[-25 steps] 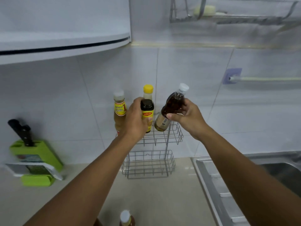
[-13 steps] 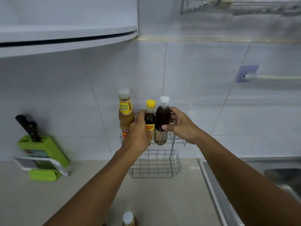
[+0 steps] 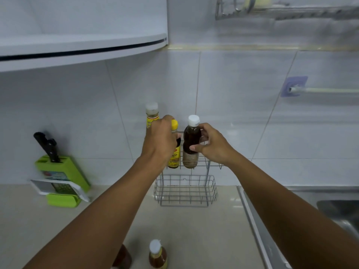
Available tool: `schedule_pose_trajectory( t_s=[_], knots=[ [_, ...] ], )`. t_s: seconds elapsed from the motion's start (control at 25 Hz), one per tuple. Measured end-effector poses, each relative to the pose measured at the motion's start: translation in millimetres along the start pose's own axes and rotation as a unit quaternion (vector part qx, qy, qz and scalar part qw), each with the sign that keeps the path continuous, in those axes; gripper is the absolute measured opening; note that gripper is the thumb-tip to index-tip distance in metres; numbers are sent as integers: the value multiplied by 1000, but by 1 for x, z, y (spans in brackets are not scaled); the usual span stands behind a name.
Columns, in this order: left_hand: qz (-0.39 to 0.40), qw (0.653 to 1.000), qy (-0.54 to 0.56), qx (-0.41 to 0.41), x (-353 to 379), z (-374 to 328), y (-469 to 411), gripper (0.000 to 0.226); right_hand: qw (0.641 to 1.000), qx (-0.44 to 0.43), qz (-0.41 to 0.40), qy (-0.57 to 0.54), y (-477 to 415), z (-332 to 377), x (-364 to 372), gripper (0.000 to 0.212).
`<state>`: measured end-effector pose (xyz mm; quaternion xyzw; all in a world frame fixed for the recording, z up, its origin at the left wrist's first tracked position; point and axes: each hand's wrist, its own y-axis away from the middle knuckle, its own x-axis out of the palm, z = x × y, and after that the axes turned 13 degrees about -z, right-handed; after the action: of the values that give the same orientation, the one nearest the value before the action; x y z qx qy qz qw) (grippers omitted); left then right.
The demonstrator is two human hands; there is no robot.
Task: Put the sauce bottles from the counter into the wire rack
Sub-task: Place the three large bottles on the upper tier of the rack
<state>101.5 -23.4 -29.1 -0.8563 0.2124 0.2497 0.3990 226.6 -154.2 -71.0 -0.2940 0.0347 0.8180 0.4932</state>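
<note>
A two-tier wire rack (image 3: 186, 193) stands against the tiled wall. In its upper tier stand three bottles: a tall orange-sauce bottle with a clear cap (image 3: 152, 113), a dark bottle with a yellow cap (image 3: 174, 152), and a dark bottle with a white cap (image 3: 191, 144). My left hand (image 3: 160, 140) wraps around the yellow-capped bottle. My right hand (image 3: 210, 145) grips the white-capped bottle, which stands upright in the rack. The lower tier holds nothing. On the counter near me stands a white-capped orange bottle (image 3: 157, 255), with a dark bottle (image 3: 123, 257) partly hidden behind my left arm.
A green knife block (image 3: 62, 171) with a black-handled knife and a white grater stands at the left on the counter. A steel sink (image 3: 291, 220) lies to the right. A cupboard (image 3: 77, 35) hangs overhead at left, and a dish rack (image 3: 291, 10) at top right.
My right hand has swung the white-capped bottle from tilted to upright and lowered it into the rack's upper tier. My left hand stays on the yellow-capped bottle.
</note>
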Motion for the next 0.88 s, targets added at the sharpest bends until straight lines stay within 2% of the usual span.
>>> schedule_pose_trajectory(
  t_s=[0.12,0.2,0.32,0.44,0.52,0.64,0.76,0.88],
  knots=[
    [-1,999,-30,17,-2,1,3,12,999,-3,46,-12,-2,1,1,61],
    [-12,997,-56,43,-2,1,4,12,998,-1,48,-29,-1,3,4,67],
    [-18,995,-79,58,-2,3,1,15,1000,-5,-8,-8,5,8,9,74],
    [-10,996,-67,62,-3,6,-2,16,999,-8,-31,6,4,5,13,63],
    [-6,996,-68,63,-3,8,-2,17,1000,0,6,10,-1,3,9,63],
    [-2,996,-67,61,-3,8,-3,18,998,23,63,-14,-3,5,7,74],
    [1,995,-70,65,-3,8,-5,19,1000,17,21,-11,4,11,16,79],
    [6,995,-73,61,-5,7,-5,17,1000,-5,-25,15,2,10,19,66]
  ],
)
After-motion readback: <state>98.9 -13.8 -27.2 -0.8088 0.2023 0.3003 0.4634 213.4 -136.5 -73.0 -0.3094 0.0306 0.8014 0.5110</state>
